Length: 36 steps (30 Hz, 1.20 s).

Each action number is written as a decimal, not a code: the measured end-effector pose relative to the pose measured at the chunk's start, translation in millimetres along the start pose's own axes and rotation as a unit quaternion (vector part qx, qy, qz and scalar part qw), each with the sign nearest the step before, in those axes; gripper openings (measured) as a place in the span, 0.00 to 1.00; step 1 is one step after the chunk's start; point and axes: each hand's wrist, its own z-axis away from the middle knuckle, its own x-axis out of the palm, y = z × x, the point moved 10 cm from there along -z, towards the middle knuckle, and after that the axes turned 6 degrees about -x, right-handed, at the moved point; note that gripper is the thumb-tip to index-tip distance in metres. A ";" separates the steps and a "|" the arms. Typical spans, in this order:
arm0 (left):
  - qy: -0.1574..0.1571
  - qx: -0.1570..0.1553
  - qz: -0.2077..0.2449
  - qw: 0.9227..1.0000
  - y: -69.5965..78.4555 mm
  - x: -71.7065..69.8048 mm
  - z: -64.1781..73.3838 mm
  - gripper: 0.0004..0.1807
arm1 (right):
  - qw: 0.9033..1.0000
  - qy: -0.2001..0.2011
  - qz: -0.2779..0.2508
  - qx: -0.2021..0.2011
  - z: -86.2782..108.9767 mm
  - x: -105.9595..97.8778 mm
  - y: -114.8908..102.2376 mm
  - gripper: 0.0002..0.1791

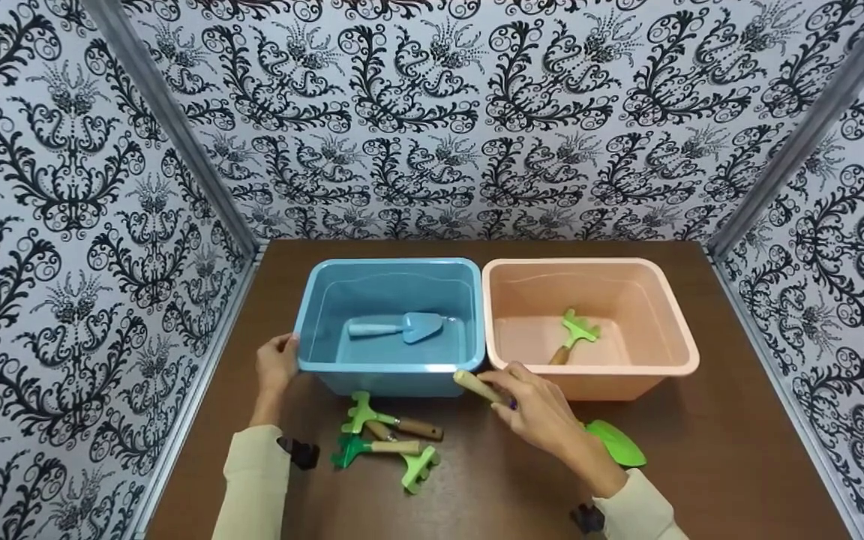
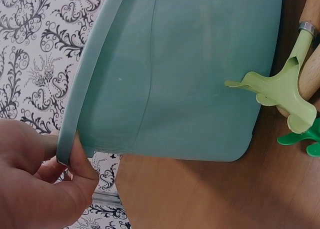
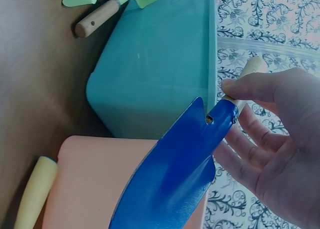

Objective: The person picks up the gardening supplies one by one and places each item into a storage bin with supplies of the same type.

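Observation:
My left hand (image 1: 278, 364) pinches the rim of the blue tub (image 1: 391, 368) at its near left corner, thumb and fingers on either side in the left wrist view. In front of the two tubs, my right hand (image 1: 541, 409) holds a blue trowel (image 3: 167, 171) by its pale wooden handle (image 1: 477, 385); the blade is mostly hidden from the head view. A light blue trowel (image 1: 422, 328) lies inside the blue tub. Inside the peach tub (image 1: 597, 370) rests a light green hand rake (image 1: 580, 328) with a wooden handle.
Before the blue tub lie several overlapping hand rakes: light green ones (image 1: 361, 412) (image 1: 418, 471) and a dark green one (image 1: 351, 448). A green trowel (image 1: 618, 444) lies near my right forearm. Patterned walls (image 1: 432, 150) enclose the brown table (image 1: 507, 495) on three sides.

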 end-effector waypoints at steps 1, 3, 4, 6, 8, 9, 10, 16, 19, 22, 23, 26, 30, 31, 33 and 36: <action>0.000 0.000 0.002 1.000 0.2 0.0 0.2 0.23 | 1.000 0.003 0.003 -0.004 -1.5 -1.0 -1.2 0.23; 0.002 0.001 0.002 1.000 0.5 -0.2 0.5 0.23 | 1.000 0.011 0.005 -0.014 -4.8 -3.5 -3.7 0.22; 0.004 0.003 0.000 1.000 1.0 -0.4 0.6 0.23 | 1.000 0.015 0.006 -0.019 -6.6 -4.7 -4.9 0.22; 0.005 0.007 -0.003 1.000 2.0 -0.4 0.7 0.23 | 0.999 0.021 0.006 -0.025 -10.2 -7.0 -7.0 0.21; 0.006 0.008 -0.003 1.000 2.2 -0.3 0.4 0.23 | 0.999 0.021 0.002 -0.027 -13.4 -8.2 -8.5 0.21; 0.007 0.009 -0.002 1.000 2.2 -0.3 0.2 0.23 | 0.999 0.019 0.001 -0.028 -15.1 -8.5 -9.4 0.21; 0.007 0.011 -0.002 1.000 2.4 -0.4 0.1 0.23 | 0.999 0.019 -0.002 -0.030 -16.6 -8.9 -10.5 0.21; 0.007 0.014 0.010 1.000 3.1 -0.1 0.5 0.23 | 0.999 0.013 -0.008 -0.043 -26.3 -10.4 -18.0 0.20; 0.006 0.016 0.015 1.000 3.2 0.0 1.1 0.23 | 0.999 0.003 -0.010 -0.045 -31.4 -10.3 -21.0 0.20; 0.005 0.018 0.017 1.000 2.8 0.2 1.8 0.23 | 0.999 -0.009 -0.024 -0.044 -36.4 -10.0 -23.3 0.20; 0.005 0.017 0.017 1.000 2.3 0.3 2.0 0.23 | 0.999 -0.012 -0.028 -0.044 -38.1 -10.1 -24.2 0.20; 0.003 0.010 0.017 1.000 0.2 0.6 1.4 0.23 | 0.998 -0.024 -0.039 -0.041 -43.7 -10.8 -27.0 0.20; 0.005 0.006 0.016 1.000 -1.1 0.3 0.9 0.23 | 0.998 -0.024 -0.033 -0.050 -50.7 -12.4 -31.6 0.20; 0.006 0.007 0.016 1.000 -1.0 0.2 0.7 0.23 | 0.998 -0.020 -0.029 -0.056 -52.1 -12.7 -32.6 0.20; 0.011 0.011 0.012 1.000 -0.4 -0.3 0.7 0.23 | 0.997 -0.009 -0.020 -0.072 -54.5 -14.2 -35.1 0.20; 0.018 0.010 0.007 1.000 0.4 -1.0 0.6 0.22 | 0.996 0.000 -0.014 -0.089 -57.8 -15.7 -37.1 0.21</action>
